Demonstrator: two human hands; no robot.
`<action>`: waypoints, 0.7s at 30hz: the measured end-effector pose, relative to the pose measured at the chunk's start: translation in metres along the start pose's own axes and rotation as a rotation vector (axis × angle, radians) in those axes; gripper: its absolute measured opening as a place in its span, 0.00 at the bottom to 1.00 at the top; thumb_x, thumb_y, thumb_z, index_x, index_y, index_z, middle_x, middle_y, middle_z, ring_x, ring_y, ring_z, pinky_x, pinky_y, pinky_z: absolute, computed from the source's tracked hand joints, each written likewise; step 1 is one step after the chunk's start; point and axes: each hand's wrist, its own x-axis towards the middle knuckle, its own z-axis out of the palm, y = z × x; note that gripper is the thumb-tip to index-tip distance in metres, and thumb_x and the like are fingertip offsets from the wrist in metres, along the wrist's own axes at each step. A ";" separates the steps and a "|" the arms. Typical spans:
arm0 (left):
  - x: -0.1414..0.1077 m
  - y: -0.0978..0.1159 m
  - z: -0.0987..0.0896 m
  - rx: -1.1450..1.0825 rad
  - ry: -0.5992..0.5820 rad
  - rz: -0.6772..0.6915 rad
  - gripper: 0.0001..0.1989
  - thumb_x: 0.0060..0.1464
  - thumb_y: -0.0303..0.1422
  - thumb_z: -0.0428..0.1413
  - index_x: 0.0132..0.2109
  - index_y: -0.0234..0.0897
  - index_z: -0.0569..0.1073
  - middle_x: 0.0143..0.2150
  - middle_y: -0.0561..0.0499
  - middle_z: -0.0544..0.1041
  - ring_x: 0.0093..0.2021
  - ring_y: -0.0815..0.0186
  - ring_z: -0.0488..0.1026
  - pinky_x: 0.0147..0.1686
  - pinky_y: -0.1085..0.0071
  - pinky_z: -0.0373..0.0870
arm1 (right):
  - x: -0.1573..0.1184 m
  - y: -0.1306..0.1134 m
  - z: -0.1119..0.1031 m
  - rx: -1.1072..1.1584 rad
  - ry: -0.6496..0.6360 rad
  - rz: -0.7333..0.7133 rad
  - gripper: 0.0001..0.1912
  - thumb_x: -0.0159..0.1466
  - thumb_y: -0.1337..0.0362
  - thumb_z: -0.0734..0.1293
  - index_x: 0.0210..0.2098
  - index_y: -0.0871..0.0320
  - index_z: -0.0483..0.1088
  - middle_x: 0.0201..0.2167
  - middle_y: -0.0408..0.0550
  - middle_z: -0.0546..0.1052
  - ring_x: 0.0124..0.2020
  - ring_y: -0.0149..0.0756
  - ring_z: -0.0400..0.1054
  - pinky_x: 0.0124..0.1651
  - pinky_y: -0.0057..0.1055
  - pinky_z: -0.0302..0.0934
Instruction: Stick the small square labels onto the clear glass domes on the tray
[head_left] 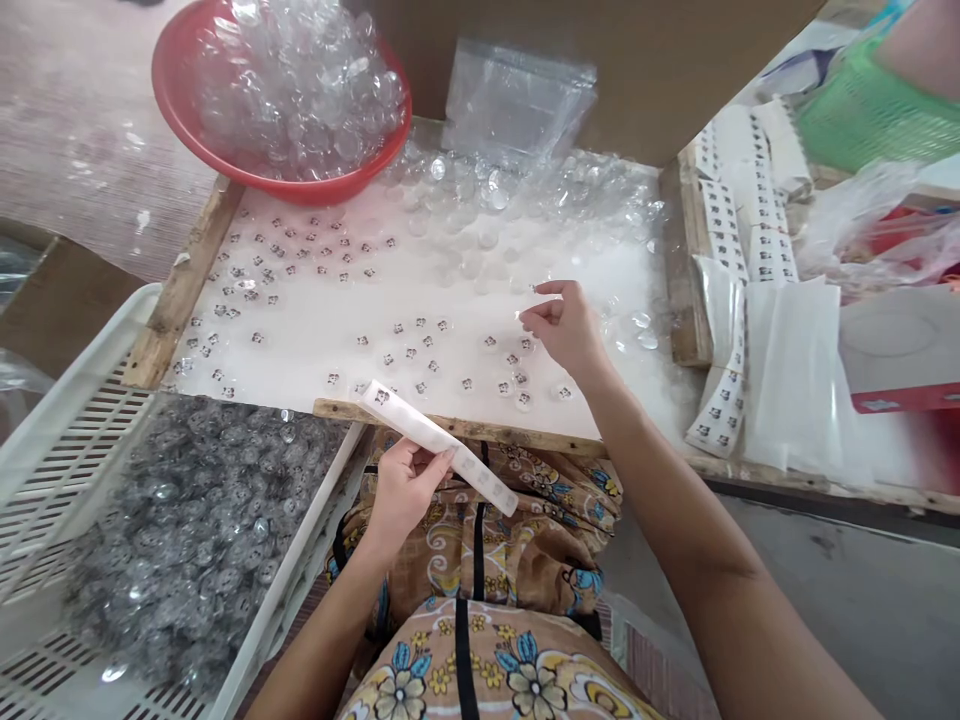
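Observation:
My left hand [409,490] grips a white strip of stickers [420,428] between thumb and fingers, over the near edge of the white work board [315,330]. A printed dark figure shows at the strip's upper end. My right hand [566,325] hovers over the board's right half, fingers bent in a pinch. A tiny dark mark at its index fingertip looks like a small sticker [535,288]. Below that hand lie clear round discs bearing printed figures [523,399]. More marked discs [300,245] are spread over the board's left side. Plain clear discs [495,190] lie along the back.
A red basin [172,90] heaped with clear discs stands at the back left. Below it, a white slatted crate [82,420] holds many discs. Sticker strips [724,225] and a white-and-red box [900,340] lie right. Behind the board rises a cardboard box [637,70]; wooden strips [176,285] edge the board.

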 end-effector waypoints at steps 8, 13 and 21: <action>0.000 0.002 -0.001 -0.029 0.010 -0.019 0.11 0.47 0.37 0.66 0.34 0.35 0.77 0.30 0.48 0.81 0.29 0.61 0.79 0.31 0.67 0.78 | 0.001 0.003 0.007 0.013 -0.054 0.042 0.22 0.58 0.58 0.68 0.50 0.53 0.59 0.32 0.45 0.76 0.31 0.38 0.72 0.34 0.36 0.64; 0.001 0.000 -0.002 -0.033 0.012 -0.026 0.10 0.47 0.37 0.66 0.34 0.36 0.78 0.30 0.49 0.81 0.30 0.60 0.79 0.32 0.67 0.78 | -0.002 -0.004 0.006 -0.231 0.004 -0.094 0.20 0.58 0.63 0.67 0.50 0.52 0.62 0.41 0.48 0.74 0.28 0.34 0.67 0.37 0.39 0.63; 0.001 -0.002 -0.003 -0.011 0.003 -0.021 0.11 0.49 0.38 0.65 0.35 0.35 0.77 0.30 0.48 0.81 0.30 0.61 0.79 0.32 0.67 0.78 | 0.000 -0.004 -0.008 -0.290 0.162 -0.185 0.09 0.59 0.63 0.67 0.40 0.54 0.69 0.47 0.53 0.70 0.38 0.39 0.69 0.38 0.39 0.65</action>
